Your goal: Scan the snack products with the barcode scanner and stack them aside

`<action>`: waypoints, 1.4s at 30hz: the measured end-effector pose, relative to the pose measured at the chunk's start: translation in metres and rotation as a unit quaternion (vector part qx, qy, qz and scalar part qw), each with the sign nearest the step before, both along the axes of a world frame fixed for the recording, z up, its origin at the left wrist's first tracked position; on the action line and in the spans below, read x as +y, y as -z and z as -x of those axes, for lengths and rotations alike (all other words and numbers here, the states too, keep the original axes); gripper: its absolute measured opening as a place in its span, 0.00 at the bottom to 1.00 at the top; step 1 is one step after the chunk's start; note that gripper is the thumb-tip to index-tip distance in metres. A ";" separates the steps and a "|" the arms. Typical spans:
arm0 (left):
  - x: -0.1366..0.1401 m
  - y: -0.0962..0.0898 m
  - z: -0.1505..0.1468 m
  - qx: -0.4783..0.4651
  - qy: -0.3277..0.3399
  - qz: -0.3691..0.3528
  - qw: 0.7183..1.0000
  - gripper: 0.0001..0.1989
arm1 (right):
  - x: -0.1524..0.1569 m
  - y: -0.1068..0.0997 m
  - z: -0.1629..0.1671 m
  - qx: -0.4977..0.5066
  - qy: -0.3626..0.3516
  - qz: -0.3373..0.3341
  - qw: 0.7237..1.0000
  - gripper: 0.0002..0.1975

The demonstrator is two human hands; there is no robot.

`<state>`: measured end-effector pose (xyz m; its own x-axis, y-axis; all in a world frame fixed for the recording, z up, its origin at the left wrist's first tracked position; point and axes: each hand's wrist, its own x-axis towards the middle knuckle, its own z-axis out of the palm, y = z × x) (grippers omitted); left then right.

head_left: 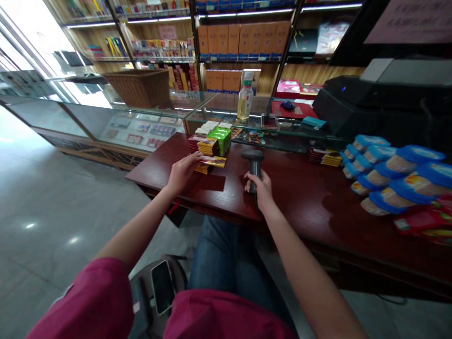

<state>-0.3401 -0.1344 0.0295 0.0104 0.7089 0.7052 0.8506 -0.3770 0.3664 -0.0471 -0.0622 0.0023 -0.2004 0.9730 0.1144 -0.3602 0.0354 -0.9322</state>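
Observation:
My right hand (260, 184) is wrapped round the handle of a black handheld barcode scanner (252, 155), its head upright above the dark wooden desk. My left hand (183, 173) pinches the left end of a flat yellow-and-red packet (213, 161), which juts out to the right. Just behind that packet rises a stack of similar packets (207, 145). Beside the stack are bright green packs (221, 138), with small white boxes (207, 128) further back. The left fingertips are partly hidden against the packet and stack.
Blue-lidded tubs (406, 174) are stacked on the right of the desk (300, 188), beside red packages (420, 219). More yellow-and-red packets (325, 156) lie near the back. A bottle (245, 99) stands on the glass counter behind. A phone (163, 287) rests on a stool at my left.

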 end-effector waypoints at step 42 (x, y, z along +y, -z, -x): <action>0.257 0.046 -0.367 -0.034 0.266 0.090 0.959 0.37 | 0.047 0.010 -0.248 -0.078 0.271 -0.007 0.959 0.21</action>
